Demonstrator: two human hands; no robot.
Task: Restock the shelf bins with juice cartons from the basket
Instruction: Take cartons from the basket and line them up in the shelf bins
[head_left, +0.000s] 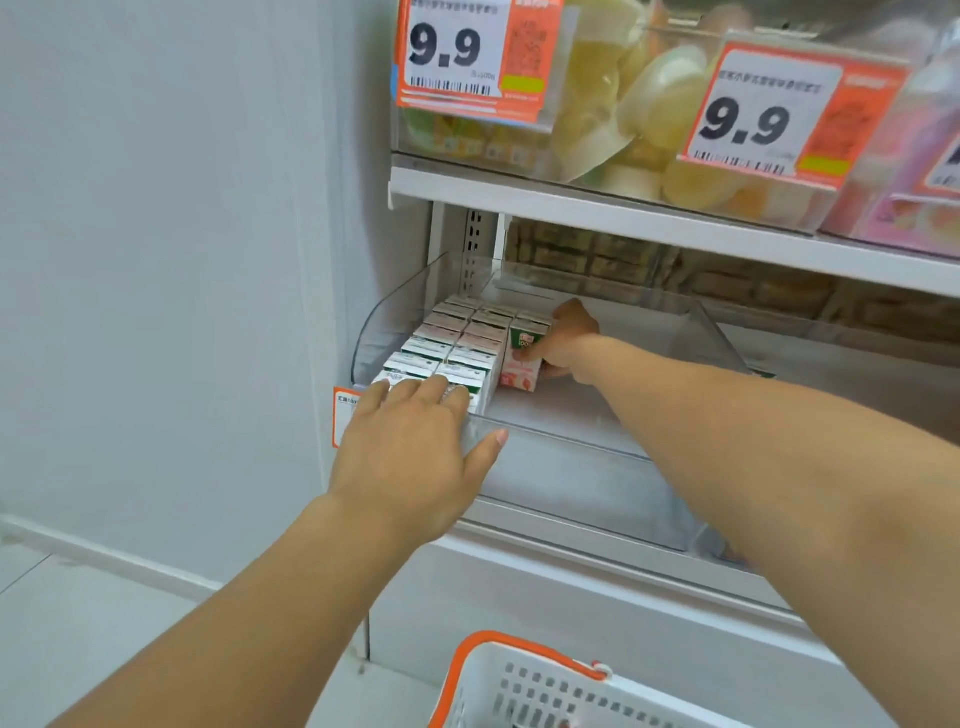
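Cartons (457, 348) under left hand (415, 441); right hand (569, 343) grips pink carton (519, 371).

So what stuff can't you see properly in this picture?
- Basket, head view: the bottom edge cuts it off, so what is inside stays hidden.
- Pink carton: the right hand covers part of it, and its print is too blurry to read.
- Front cartons: the left hand lies over them.
- Price tags: the small print is blurred.

Basket (524, 686) contents cut off at btm edge; price tag (344, 415) behind left hand (410, 447).
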